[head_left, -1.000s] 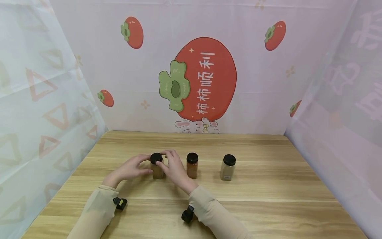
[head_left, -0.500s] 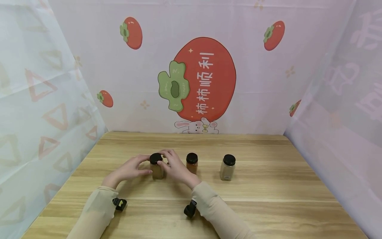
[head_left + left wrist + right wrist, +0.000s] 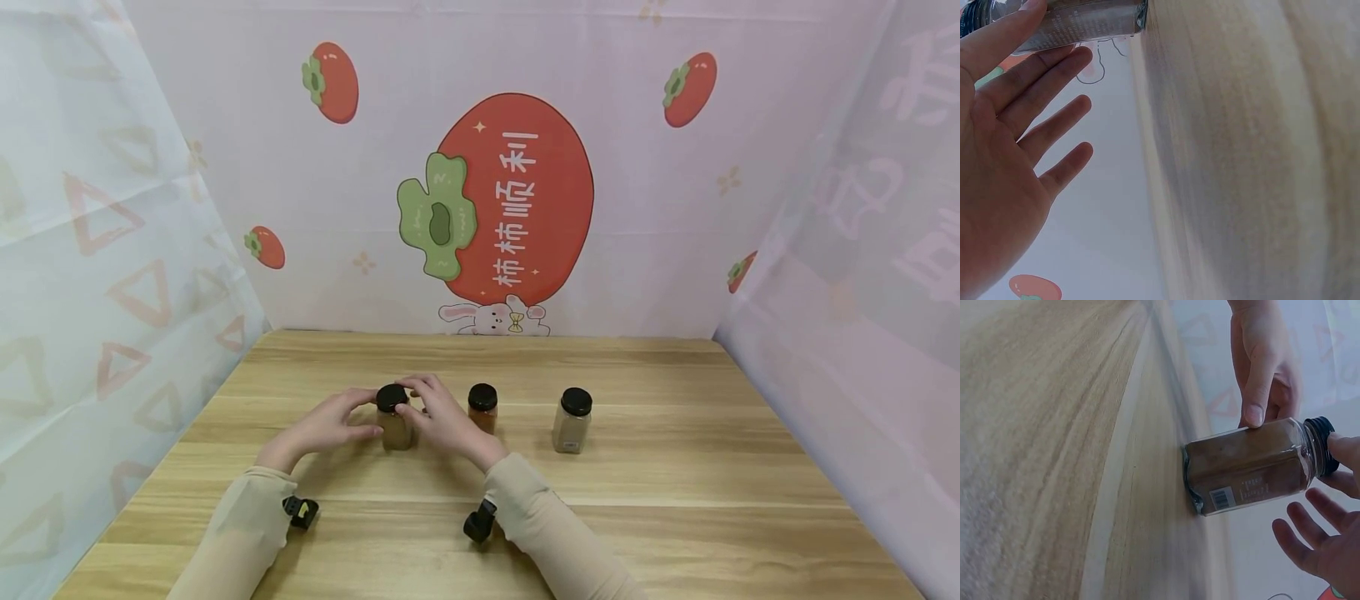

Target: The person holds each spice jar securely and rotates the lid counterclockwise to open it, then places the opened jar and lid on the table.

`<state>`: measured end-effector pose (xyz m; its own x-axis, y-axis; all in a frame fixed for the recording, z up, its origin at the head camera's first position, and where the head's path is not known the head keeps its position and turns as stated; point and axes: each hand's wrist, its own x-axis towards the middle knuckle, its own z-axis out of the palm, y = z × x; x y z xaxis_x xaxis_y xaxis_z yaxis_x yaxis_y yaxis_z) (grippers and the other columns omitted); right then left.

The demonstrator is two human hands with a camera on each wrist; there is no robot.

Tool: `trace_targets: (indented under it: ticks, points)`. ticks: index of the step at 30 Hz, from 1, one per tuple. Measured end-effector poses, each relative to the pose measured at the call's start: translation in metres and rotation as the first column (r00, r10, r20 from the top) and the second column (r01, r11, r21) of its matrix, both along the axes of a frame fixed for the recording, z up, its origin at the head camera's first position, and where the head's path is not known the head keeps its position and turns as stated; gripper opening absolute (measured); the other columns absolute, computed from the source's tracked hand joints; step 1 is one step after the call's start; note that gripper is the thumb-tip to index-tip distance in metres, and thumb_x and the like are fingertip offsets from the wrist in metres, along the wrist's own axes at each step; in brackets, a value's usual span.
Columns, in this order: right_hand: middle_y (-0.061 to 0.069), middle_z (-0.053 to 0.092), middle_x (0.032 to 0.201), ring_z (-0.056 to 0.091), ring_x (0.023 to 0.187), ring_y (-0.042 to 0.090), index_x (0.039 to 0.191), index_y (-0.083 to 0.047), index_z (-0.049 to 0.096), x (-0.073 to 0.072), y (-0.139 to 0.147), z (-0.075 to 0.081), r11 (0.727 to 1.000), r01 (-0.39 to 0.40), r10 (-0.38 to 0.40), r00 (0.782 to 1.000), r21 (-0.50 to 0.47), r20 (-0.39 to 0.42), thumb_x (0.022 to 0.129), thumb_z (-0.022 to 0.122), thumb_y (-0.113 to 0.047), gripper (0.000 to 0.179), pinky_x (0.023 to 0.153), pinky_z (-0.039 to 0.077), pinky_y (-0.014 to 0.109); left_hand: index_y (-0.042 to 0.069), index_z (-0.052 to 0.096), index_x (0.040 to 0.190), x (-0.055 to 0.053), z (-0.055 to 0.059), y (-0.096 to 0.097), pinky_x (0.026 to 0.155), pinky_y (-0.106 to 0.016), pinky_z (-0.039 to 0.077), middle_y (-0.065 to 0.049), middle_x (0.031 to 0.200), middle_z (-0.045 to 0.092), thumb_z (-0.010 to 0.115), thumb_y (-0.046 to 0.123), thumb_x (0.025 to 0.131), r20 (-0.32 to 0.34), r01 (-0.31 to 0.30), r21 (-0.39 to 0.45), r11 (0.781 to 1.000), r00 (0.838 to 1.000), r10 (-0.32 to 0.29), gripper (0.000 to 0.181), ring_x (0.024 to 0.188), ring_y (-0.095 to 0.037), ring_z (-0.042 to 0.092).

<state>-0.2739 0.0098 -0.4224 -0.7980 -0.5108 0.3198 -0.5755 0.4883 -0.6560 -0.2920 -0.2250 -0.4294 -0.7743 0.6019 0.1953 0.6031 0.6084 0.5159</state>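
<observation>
A clear spice jar [image 3: 396, 432] of brown powder stands upright on the left part of the wooden table. My left hand [image 3: 322, 427] grips its body from the left, thumb on the near side; in the left wrist view the other fingers [image 3: 1063, 122] spread apart below the jar [image 3: 1094, 25]. From the right, my right hand [image 3: 447, 427] pinches the black lid [image 3: 392, 397] between thumb and fingers. The right wrist view shows threads at the jar's neck beside the lid [image 3: 1322, 447], and a barcode label [image 3: 1222, 499] low on the jar.
Just right of my right hand stands a jar of reddish-brown powder [image 3: 482, 408], its lower part hidden by that hand. Farther right is a jar of pale powder [image 3: 572, 425]. Both have black lids. A printed cloth [image 3: 637, 250] hangs behind the table [image 3: 675, 500].
My right wrist and forearm have shifted slightly right, and that hand covers more of the reddish-brown jar. The lid stays pinched. My left hand and the jars keep their places.
</observation>
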Motion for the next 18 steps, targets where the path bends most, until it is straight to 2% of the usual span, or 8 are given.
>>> trace_targets:
  ticks: [5,10,18]
  points:
    - [0.008,0.045,0.137,0.053,0.12,0.025,0.139,-0.012,0.045,0.004,0.0,0.001,0.998,0.067,-0.066,0.997,-0.014,0.027,0.097,0.051,-0.037,0.05,0.092,0.051,0.031,0.015,0.056,0.13,0.0,0.001,0.001,0.103,-0.055,0.04,-0.005,0.13,0.059,0.07,0.036,0.085,-0.006,0.006,-0.004,1.0,1.0,-0.007,0.052,0.123,-0.03,0.052]
    - [0.005,0.05,0.132,0.055,0.116,0.021,0.135,-0.013,0.051,0.01,-0.002,-0.001,0.987,0.152,-0.151,0.988,-0.049,0.023,0.095,0.054,-0.041,0.049,0.087,0.051,0.027,0.015,0.056,0.131,0.0,0.0,0.0,0.103,-0.055,0.039,-0.005,0.131,0.059,0.07,0.034,0.085,-0.005,0.007,0.002,1.0,1.0,-0.007,0.051,0.123,-0.031,0.052]
    - [0.004,0.057,0.12,0.059,0.105,0.018,0.121,-0.011,0.063,0.018,-0.008,-0.004,0.957,0.254,-0.263,0.963,-0.138,-0.056,0.09,0.063,-0.038,0.041,0.079,0.051,0.022,0.017,0.056,0.131,-0.001,-0.001,0.0,0.104,-0.055,0.039,-0.003,0.13,0.059,0.07,0.037,0.085,-0.008,0.013,0.005,1.0,1.0,-0.013,0.052,0.123,-0.03,0.052]
